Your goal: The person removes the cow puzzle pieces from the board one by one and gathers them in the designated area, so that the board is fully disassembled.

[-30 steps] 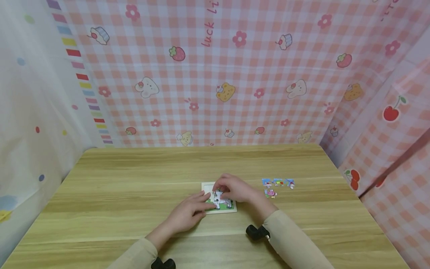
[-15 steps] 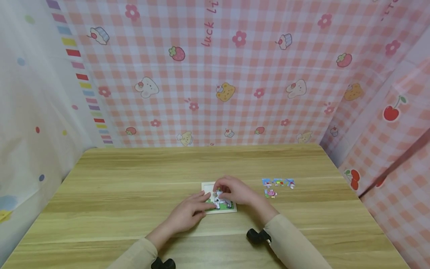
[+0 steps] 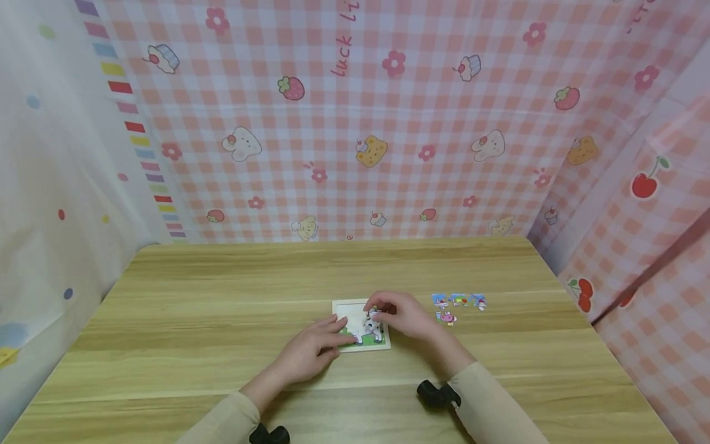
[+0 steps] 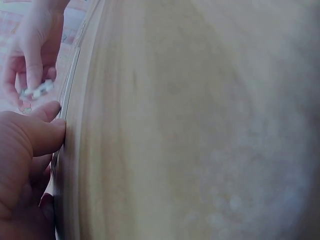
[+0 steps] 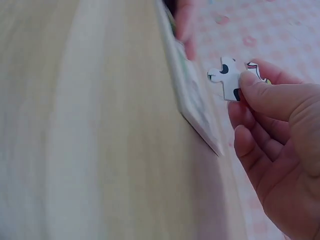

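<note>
Below "luck li" lettering (image 3: 342, 49), right hand (image 3: 408, 317) in a pinch on a puzzle piece (image 5: 230, 80), left hand (image 3: 310, 351) outspread on puzzle tray (image 3: 349, 301).

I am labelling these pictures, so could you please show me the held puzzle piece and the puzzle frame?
Puzzle piece (image 5: 229, 81): right wrist view, on its white, black-spotted face.
Puzzle frame (image 3: 364, 348): head view, on its near rim.

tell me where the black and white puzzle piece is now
In the right wrist view, the puzzle piece is pinched in the right hand, just right of the puzzle board.
</note>
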Motion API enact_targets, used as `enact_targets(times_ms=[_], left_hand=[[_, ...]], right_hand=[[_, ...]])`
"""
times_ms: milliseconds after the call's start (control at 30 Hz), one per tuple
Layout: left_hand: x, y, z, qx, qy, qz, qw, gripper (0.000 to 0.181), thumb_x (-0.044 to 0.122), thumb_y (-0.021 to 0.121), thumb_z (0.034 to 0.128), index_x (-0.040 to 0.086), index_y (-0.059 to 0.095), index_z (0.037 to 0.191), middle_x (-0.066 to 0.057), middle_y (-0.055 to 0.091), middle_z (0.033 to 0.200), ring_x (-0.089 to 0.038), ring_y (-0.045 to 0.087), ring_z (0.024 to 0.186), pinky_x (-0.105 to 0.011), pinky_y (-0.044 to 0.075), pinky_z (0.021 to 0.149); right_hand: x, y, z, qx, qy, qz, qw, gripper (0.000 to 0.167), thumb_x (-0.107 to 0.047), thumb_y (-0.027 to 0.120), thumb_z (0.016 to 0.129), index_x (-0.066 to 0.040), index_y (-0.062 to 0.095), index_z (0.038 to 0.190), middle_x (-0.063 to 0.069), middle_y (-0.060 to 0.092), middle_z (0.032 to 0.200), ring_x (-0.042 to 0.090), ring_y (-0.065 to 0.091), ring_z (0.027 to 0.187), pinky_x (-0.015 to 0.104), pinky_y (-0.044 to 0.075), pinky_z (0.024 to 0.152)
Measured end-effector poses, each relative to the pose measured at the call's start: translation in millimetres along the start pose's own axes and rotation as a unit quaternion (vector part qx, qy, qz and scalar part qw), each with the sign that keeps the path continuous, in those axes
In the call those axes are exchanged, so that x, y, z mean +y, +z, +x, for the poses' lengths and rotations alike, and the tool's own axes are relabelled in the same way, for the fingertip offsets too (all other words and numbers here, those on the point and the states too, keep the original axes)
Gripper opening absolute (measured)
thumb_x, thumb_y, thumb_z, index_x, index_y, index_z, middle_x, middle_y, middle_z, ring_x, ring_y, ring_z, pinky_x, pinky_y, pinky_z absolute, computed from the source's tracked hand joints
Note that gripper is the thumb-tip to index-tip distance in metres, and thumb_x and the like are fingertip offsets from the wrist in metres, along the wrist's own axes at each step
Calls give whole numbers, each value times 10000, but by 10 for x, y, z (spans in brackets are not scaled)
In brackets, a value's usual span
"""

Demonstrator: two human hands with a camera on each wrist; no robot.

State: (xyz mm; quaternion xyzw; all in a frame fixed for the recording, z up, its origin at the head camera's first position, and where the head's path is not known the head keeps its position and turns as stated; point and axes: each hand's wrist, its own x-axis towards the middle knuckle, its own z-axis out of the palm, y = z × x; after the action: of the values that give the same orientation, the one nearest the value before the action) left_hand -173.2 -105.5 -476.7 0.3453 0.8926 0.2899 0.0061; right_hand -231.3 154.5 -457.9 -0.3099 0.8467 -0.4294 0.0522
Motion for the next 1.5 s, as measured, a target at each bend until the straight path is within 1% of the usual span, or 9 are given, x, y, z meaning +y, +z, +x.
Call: enact_targets(times_ms=[133, 333, 567, 800, 1000, 1133, 1233, 1367, 1500], left_hand=[[2, 1, 1, 9, -10, 3, 10000, 375, 71, 663, 923, 203, 690, 1273, -116, 504, 1479, -354, 402, 1412, -559, 334, 1141], [4, 11, 2, -1, -7, 28, 10000, 363, 80, 666, 924, 198, 695, 1266, -114, 511, 1474, -345, 405, 1412, -543, 333, 1147], [-3, 17, -1, 1, -9, -10, 10000, 360, 79, 663, 926, 189, 693, 1267, -119, 506, 1477, -350, 401, 1414, -542, 330, 1149], [-15, 23, 0, 3, -6, 31, 10000, 366, 75, 664, 924, 196, 694, 1268, -111, 510, 1476, -346, 405, 1412, -541, 341, 1142], [-23, 32, 1, -8, -23, 36, 10000, 362, 83, 667, 924, 200, 696, 1265, -103, 511, 1476, -337, 404, 1414, -534, 341, 1145], [-24, 28, 2, -23, -6, 33, 10000, 361, 83, 666, 926, 198, 695, 1266, -108, 511, 1475, -342, 404, 1413, -537, 341, 1144], [-20, 22, 3, -33, 10, 35, 10000, 362, 83, 664, 927, 198, 693, 1269, -108, 510, 1476, -343, 405, 1413, -538, 339, 1145], [-14, 17, 2, -27, 12, 40, 10000, 359, 83, 663, 929, 197, 694, 1267, -109, 513, 1473, -342, 406, 1412, -536, 341, 1144], [-13, 17, 0, -20, 1, 65, 10000, 357, 85, 664, 928, 199, 696, 1264, -106, 515, 1472, -338, 408, 1412, -534, 347, 1142]], right_hand=[[29, -143, -147, 289, 163, 30, 9994, 141, -90, 672, 934, -116, 709, 1067, 28, 680, 987, 96, 539, 784, 233, 485, 684], [193, -306, -397, 637, 447, 248, 9967, 164, -43, 679, 916, -39, 690, 1079, 75, 666, 1003, 77, 538, 801, 217, 481, 700], [351, -468, -684, 925, 642, 264, 9933, 201, -17, 689, 900, -21, 662, 1099, 22, 576, 812, 51, 481, 671, 206, 435, 579], [463, -653, -917, 1212, 653, 313, 9900, 206, -15, 681, 905, 3, 669, 1111, 63, 607, 863, 34, 493, 683, 205, 445, 572], [534, -787, -1046, 1339, 962, 249, 9860, 196, -43, 679, 916, 3, 685, 1107, 61, 656, 886, 26, 512, 720, 208, 458, 605], [566, -856, -1095, 1403, 1185, -58, 9830, 211, -47, 685, 914, -1, 688, 1119, 75, 665, 928, 16, 521, 761, 201, 465, 646], [609, -884, -1116, 1438, 1182, -256, 9822, 209, -15, 691, 900, 15, 683, 1107, 95, 660, 919, 6, 533, 787, 192, 471, 681], [645, -908, -1131, 1477, 1190, -288, 9814, 209, 2, 696, 891, 38, 677, 1096, 110, 648, 878, 10, 541, 786, 190, 476, 697], [631, -929, -1144, 1493, 1294, -353, 9797, 217, 1, 696, 890, 44, 682, 1102, 96, 665, 908, 21, 554, 797, 194, 487, 713]])
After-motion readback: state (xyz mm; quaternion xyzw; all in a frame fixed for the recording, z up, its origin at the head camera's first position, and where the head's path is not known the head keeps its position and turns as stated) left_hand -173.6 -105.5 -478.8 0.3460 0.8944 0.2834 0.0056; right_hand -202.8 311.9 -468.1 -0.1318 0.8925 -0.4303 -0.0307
